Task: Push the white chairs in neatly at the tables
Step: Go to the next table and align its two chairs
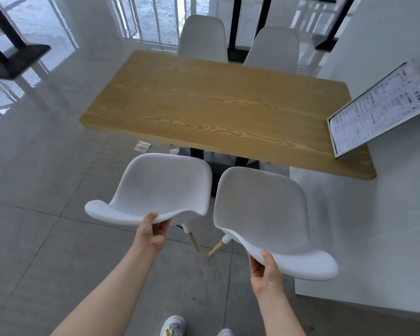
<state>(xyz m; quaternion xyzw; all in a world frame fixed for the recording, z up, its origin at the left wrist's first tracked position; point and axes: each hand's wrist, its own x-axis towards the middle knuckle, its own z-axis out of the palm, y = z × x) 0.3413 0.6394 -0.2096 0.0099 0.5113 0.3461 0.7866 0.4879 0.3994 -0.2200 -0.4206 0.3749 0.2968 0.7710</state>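
Observation:
Two white shell chairs stand side by side at the near long edge of a light wooden table. My left hand grips the top rim of the left chair. On the right chair, my right hand holds the backrest rim. Both seats point toward the table, their fronts close to its edge; the left one is angled slightly. Across the table, two more white chairs are tucked against the far edge.
A framed menu board leans against the white wall on the right, resting on the table's end. Scraps of paper lie on the grey tiled floor under the table. A black table base stands at far left.

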